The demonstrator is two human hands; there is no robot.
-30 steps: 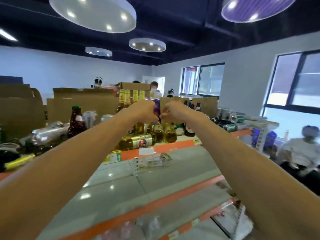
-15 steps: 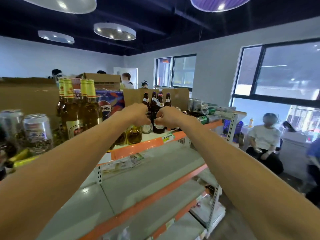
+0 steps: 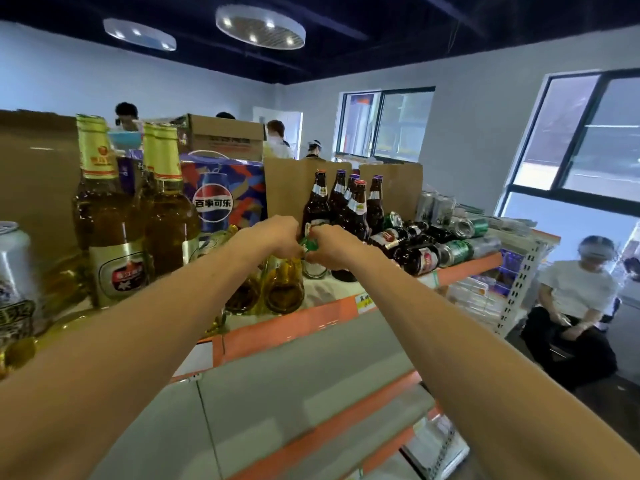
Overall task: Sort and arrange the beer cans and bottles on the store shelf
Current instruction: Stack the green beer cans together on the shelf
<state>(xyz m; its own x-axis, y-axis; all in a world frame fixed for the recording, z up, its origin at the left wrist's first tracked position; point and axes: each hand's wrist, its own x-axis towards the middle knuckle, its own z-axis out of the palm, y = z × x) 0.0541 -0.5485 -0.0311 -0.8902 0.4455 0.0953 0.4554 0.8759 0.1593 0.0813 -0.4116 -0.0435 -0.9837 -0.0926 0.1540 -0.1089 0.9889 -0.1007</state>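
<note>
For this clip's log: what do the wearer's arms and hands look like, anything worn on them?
The left arm and right arm are bare to the frame edge, no sleeves in view. The left hand and right hand wear no gloves; no watch, bracelet or ring shows.

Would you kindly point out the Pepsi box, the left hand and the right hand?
Pepsi box (image 3: 212, 203), head view, on its round logo.
left hand (image 3: 273, 237), head view, on its back.
right hand (image 3: 334, 245), head view, on its back.
</note>
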